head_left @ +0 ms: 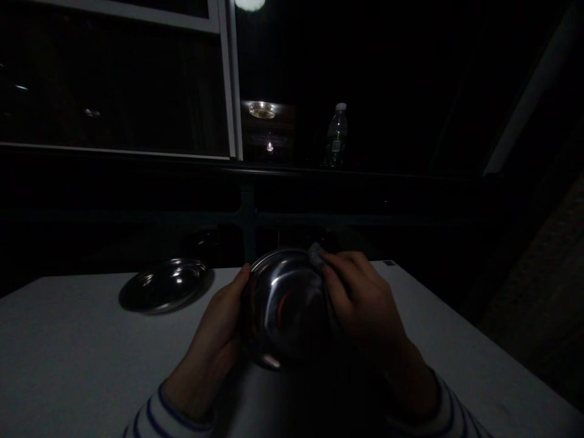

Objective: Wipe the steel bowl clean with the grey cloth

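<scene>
A shiny round metal bowl (285, 310) is held up above the white table, tilted so that one rounded face is toward me. My left hand (221, 328) grips its left side, with the thumb on the rim and the other fingers hidden behind. At the upper right rim my right hand (362, 298) presses a greyish cloth (316, 252) against the metal, its fingers closed round it. Most of the cloth is covered by the hand. To the left, a second metal dish (164, 286), wide and shallow, rests on the table.
The white table (73, 353) has its far edge just behind the dish. Beyond it, a clear plastic bottle (336, 137) with a white cap stands on a dark ledge (283, 171). A white window frame (230, 79) is at the upper left. The room is very dark.
</scene>
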The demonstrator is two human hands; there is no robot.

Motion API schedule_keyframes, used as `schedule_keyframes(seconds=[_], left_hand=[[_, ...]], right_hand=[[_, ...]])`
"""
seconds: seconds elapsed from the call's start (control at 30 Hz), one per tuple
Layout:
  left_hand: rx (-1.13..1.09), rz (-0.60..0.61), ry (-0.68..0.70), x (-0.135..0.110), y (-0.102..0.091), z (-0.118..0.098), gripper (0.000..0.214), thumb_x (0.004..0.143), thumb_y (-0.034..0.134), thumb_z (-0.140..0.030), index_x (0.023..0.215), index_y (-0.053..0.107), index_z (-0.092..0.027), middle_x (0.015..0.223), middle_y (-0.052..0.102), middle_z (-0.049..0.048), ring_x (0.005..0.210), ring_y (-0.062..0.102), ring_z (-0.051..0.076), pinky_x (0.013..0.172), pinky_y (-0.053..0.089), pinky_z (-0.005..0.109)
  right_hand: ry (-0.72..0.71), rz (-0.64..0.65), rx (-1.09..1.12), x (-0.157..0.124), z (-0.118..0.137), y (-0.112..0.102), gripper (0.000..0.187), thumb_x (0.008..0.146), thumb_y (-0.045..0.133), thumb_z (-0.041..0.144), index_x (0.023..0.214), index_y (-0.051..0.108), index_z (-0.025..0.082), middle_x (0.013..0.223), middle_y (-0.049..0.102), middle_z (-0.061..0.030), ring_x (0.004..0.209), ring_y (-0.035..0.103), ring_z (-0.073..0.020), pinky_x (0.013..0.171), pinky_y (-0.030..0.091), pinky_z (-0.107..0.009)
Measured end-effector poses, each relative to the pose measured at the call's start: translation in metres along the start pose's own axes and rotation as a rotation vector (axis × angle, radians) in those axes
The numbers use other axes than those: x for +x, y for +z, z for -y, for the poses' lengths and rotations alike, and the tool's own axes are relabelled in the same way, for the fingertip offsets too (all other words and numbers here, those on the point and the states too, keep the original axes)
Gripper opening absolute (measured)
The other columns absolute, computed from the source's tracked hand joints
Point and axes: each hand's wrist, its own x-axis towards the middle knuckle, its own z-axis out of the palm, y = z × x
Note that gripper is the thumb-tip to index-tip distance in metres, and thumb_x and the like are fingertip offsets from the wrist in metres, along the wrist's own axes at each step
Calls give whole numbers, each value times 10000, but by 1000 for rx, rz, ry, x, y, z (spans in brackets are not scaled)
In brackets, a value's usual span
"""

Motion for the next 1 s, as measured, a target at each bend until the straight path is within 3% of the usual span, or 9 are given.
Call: schedule_keyframes(seconds=[0.13, 0.23, 0.37, 0.53, 0.7, 0.8, 0.9, 1.0], left_hand=[[0, -49, 38, 2, -2, 1, 190, 775, 592, -313, 740, 656, -138, 610, 671, 28, 494, 600, 127, 467, 476, 219], [-11, -45, 60, 1, -1, 3, 172, 777, 593, -294, 771, 659, -136, 660, 689, 37, 523, 617, 131, 499, 495, 226], [-60, -77, 78, 0, 1, 0, 158, 790, 578, -270, 782, 657, -133, 661, 688, 39, 545, 629, 136, 522, 507, 229], [-176, -59, 62, -3, 2, -10, 168, 811, 552, -273, 754, 637, -140, 623, 670, 19, 534, 628, 131, 501, 504, 223], [-248, -123, 71, -7, 1, -18, 181, 846, 493, -242, 776, 625, -138, 617, 671, 16, 517, 627, 135, 490, 508, 230], [-244, -112, 82, -8, 0, -19, 189, 843, 497, -242, 762, 631, -136, 603, 669, 22, 502, 623, 136, 470, 501, 221], [-229, -97, 92, -9, 1, -16, 180, 828, 521, -245, 742, 638, -138, 627, 681, 36, 525, 635, 148, 494, 513, 232], [-204, -114, 89, -10, 3, -15, 175, 821, 529, -245, 751, 648, -137, 649, 690, 46, 543, 644, 160, 510, 520, 245]], right_hand=[[-22, -170, 42, 3, 7, -14, 168, 832, 482, 116, 960, 578, 169, 916, 590, -64, 838, 580, -157, 723, 485, -301], [-119, -211, 81, -1, 16, -18, 224, 818, 479, 89, 1011, 529, 192, 981, 571, -66, 905, 565, -166, 730, 496, -316], [-299, -139, 141, -8, 24, -6, 268, 842, 432, 91, 1099, 478, 151, 1022, 568, -97, 970, 538, -166, 763, 500, -303], [-337, 20, -12, -11, 25, 15, 173, 842, 454, 120, 968, 566, 158, 977, 615, -95, 907, 561, -204, 730, 483, -345], [-335, 146, 19, -17, 34, 28, 212, 875, 428, 309, 959, 566, 170, 1150, 584, -102, 1089, 497, -243, 891, 369, -451], [-284, 113, 44, -21, 37, 32, 241, 881, 417, 364, 912, 557, 171, 1157, 589, -93, 1099, 492, -226, 899, 347, -425], [-241, 24, -5, -20, 34, 34, 190, 882, 424, 269, 913, 558, 138, 1136, 602, -110, 1052, 515, -220, 848, 369, -391], [-219, 3, -72, -17, 32, 33, 233, 872, 427, 214, 1027, 559, 100, 1138, 600, -116, 1001, 525, -230, 781, 392, -371]])
